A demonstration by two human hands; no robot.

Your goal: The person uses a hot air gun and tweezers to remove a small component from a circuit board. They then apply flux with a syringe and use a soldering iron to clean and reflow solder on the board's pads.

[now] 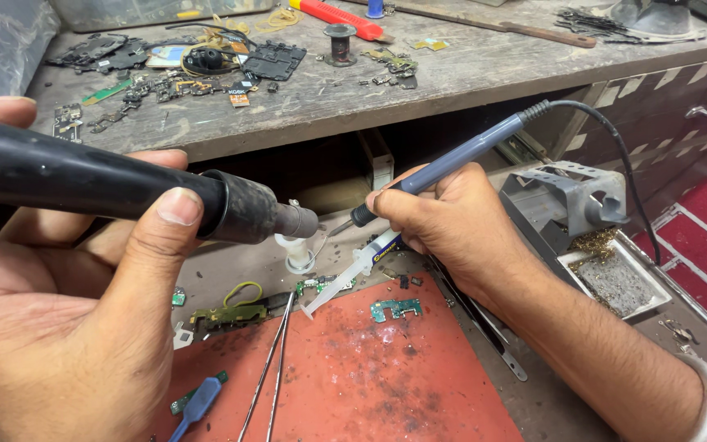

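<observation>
Over the red work mat [386,385], just above its top edge, the tip of a blue-grey soldering iron [452,160] and the nozzle of a black hot-air wand [124,192] nearly meet, w/ a white flux syringe [345,278] angled down beneath them toward a small green circuit board [314,285]. Right hand [452,229] is curled tight round the iron's grip and seems to pinch the syringe under the same fingers, cable running off to the upper right. Left hand [83,327] is wrapped about the wand body, thumb pressed on top, palm turned up; nozzle points right at the iron tip. Whether the iron tip touches the nozzle or sits just apart, can't tell. Judging by the pose, the step looks like prep of tip and flux right before heat goes on the board: neither tool is down on it. Next move prob. calls for lowering both tips steady onto the little board w/o nudging it, keeping hot air off the syringe plastic. A 2nd green board [396,308] lies just right, tweezers [272,368] lie across the mat's left part, a blue-handled tool [194,405] at bottom left. An iron stand w/ brass wool tray [591,237] sits right. Farther back the wooden counter [452,74] carries phone parts, a wire spool [339,42] and a red cutter [341,18].
</observation>
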